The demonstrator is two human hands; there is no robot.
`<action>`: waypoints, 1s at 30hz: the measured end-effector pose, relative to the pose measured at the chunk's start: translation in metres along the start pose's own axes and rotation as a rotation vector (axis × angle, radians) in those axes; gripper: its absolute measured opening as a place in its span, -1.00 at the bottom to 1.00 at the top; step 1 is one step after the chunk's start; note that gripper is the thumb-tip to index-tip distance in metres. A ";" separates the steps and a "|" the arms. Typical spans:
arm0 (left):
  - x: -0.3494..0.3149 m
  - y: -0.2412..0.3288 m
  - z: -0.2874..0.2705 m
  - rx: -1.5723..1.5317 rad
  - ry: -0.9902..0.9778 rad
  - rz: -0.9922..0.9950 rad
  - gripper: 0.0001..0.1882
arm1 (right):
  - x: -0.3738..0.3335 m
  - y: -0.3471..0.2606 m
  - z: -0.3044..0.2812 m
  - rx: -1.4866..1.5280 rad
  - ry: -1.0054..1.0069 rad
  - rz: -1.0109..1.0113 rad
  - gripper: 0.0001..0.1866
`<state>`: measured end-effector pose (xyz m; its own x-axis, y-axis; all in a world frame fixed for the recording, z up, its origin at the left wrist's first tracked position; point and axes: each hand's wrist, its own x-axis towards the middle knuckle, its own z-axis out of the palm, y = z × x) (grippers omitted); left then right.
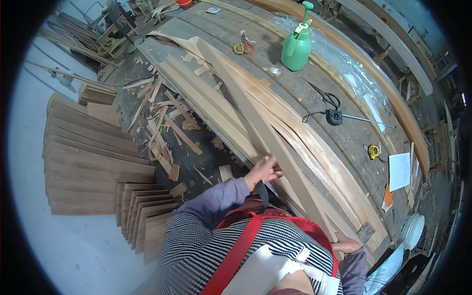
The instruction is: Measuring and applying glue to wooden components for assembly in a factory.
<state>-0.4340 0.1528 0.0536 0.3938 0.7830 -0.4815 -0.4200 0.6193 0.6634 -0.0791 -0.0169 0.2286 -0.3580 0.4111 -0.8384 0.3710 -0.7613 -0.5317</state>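
Observation:
A long, pale wooden strip (258,123) runs diagonally over the bench, from the far left down to my body. Beside its left edge, about midway, is my left hand (264,172), with its fingers loosely apart and their tips close to the wood. At the near end, my right hand (346,244) grips the same strip, its fingers partly hidden by the wood and my clothing. Under the raised strip lie flat pale boards (211,105) and a long, wavy-edged piece of veneer (305,142). A dark strap-like piece (263,194) hangs below my left wrist.
Scissors (243,46), a green spray bottle (297,49), black shears (328,96), a black tape measure (334,117) and a yellow one (374,151) lie across the bench (344,142). Offcuts (164,130) litter the left floor, near stacked wooden panels (88,157).

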 end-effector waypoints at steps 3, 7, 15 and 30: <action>0.004 0.022 0.025 -0.500 -0.307 0.072 -0.66 | -0.005 -0.010 0.006 -0.035 -0.011 0.005 -0.30; -0.007 0.021 0.059 -0.408 0.031 0.110 -0.65 | 0.003 -0.001 -0.007 0.013 -0.107 -0.030 -0.51; 0.013 -0.013 0.046 -0.196 0.252 0.162 -0.63 | 0.057 0.042 -0.042 -0.598 0.541 -0.033 -0.42; 0.035 0.031 0.020 1.912 -0.226 0.725 -0.43 | 0.140 0.102 -0.049 -0.843 1.007 -0.593 -0.37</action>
<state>-0.4173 0.1980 0.0688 0.7196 0.6923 0.0531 0.6323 -0.6850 0.3620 -0.0495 -0.0121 0.0513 -0.0221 0.9997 -0.0106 0.8987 0.0153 -0.4384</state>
